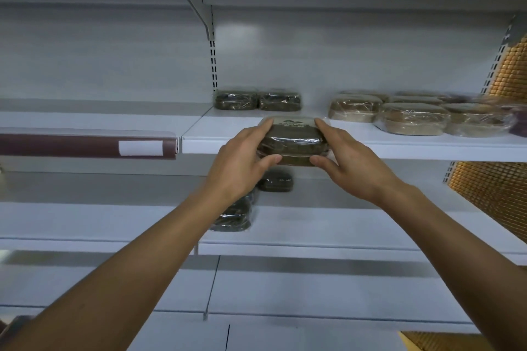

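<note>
A dark brown pack wrapped in clear film [293,143] is held between both hands at the front edge of the white middle shelf [399,145]. My left hand [242,162] grips its left side, fingers along the far edge and thumb under the near edge. On the right side my right hand [346,159] grips it the same way. Two more dark packs [256,100] sit side by side at the back of this shelf.
Several tan wrapped packs [410,117] fill the right part of the middle shelf. Dark packs [275,181] lie on the shelf below, one partly behind my left arm. A maroon price rail [85,145] runs at left. Woven golden panels [510,77] stand at far right.
</note>
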A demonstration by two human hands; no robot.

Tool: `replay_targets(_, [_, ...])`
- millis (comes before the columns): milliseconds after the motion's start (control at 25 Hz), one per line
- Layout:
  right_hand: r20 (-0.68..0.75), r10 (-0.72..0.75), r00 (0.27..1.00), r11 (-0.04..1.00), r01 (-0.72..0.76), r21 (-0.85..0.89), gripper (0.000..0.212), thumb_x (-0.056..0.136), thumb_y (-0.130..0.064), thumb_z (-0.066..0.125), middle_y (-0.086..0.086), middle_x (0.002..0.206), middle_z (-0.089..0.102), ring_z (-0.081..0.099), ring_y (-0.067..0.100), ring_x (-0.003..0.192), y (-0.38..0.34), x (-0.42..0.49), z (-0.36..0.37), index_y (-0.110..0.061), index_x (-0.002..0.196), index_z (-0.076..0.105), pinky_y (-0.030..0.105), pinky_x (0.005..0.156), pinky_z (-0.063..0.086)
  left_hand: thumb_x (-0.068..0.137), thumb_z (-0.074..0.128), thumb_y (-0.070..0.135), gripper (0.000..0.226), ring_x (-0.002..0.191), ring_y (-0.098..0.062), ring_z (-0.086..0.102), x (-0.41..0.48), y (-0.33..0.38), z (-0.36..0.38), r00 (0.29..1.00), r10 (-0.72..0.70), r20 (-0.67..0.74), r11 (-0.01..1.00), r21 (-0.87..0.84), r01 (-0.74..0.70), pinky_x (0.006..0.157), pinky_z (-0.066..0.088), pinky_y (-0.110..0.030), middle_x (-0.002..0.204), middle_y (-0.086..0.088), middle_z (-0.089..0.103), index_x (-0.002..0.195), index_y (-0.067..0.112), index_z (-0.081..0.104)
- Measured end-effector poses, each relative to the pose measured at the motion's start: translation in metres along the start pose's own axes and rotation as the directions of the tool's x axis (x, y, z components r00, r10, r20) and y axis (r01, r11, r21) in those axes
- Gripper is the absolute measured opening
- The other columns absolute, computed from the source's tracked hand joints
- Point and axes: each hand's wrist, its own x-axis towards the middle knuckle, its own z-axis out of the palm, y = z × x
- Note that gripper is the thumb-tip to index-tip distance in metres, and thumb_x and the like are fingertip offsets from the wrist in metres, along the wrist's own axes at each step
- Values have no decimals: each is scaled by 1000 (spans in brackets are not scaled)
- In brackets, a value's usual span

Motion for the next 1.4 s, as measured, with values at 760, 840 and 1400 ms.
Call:
replay_targets(760, [243,132,961,991,-127,-35,70,100,-42,49,0,157,28,47,25,129,22,-83,100,-27,155,10,42,97,46,93,63,42,71,123,-21,53,-106,-36,88,972,-132,195,991,17,131,99,48,-38,147,1,46,154,33,27])
replay_targets(840, [274,150,950,989,-145,-40,70,100,-42,48,0,157,28,45,25,130,31,-86,113,-27,155,9,42,99,45,94,62,40,69,122,-21,53,-110,-39,102,962,-144,231,990,38,139,97,49,-40,145,0,47,153,31,27])
replay_targets(1400, [357,170,918,983,-184,4,71,100,-32,49,6,155,30,47,28,128,98,-79,205,-21,157,9,42,95,49,99,55,34,70,121,-24,51,-106,-74,194,882,-283,376,956,181,229,91,51,-41,145,-3,38,157,24,16])
